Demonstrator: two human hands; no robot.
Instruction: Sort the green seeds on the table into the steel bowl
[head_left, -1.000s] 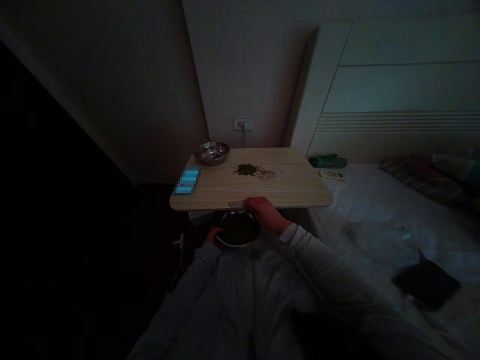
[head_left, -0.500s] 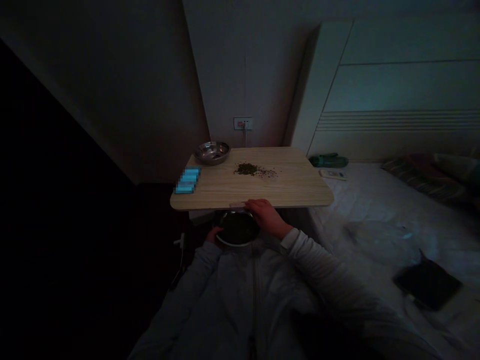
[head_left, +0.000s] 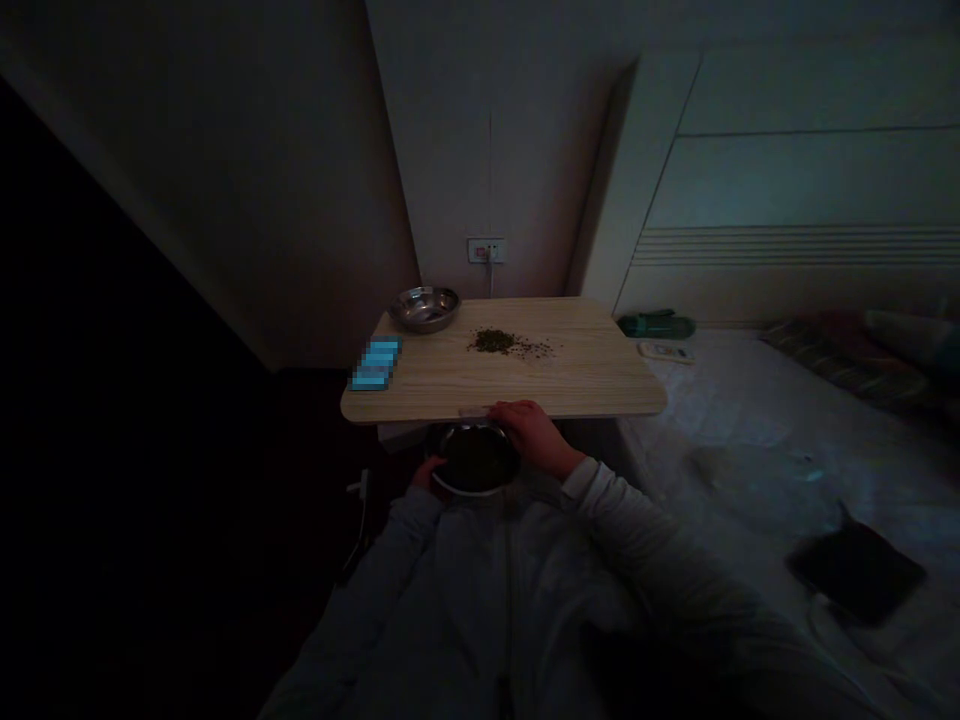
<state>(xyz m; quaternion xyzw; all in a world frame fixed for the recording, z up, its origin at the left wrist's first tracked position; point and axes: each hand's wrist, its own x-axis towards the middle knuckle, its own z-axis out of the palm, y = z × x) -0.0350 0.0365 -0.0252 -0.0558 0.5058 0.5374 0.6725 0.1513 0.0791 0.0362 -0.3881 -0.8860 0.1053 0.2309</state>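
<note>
Below the front edge of the wooden table (head_left: 592, 385), my left hand (head_left: 427, 476) is closed on the left rim of a metal bowl (head_left: 475, 492). Its dark contents are too dim to make out. My right hand (head_left: 534, 436) is at the table edge, over the bowl's right rim, with its fingers closed on a small pale flat piece (head_left: 474, 411). On the tabletop lies a pile of small green grains (head_left: 495, 341), with darker grains (head_left: 534, 349) scattered to its right.
A second metal bowl (head_left: 424, 310) stands at the table's back left, behind a phone with a lit, blurred screen (head_left: 376, 362). To the right, a bed (head_left: 720, 400) holds a green bottle (head_left: 658, 325), a white remote (head_left: 666, 352) and a dark flat object (head_left: 856, 568).
Both hands and the bowl keep practically the same position. The whole view has shifted very slightly; the grains on the table look unchanged.
</note>
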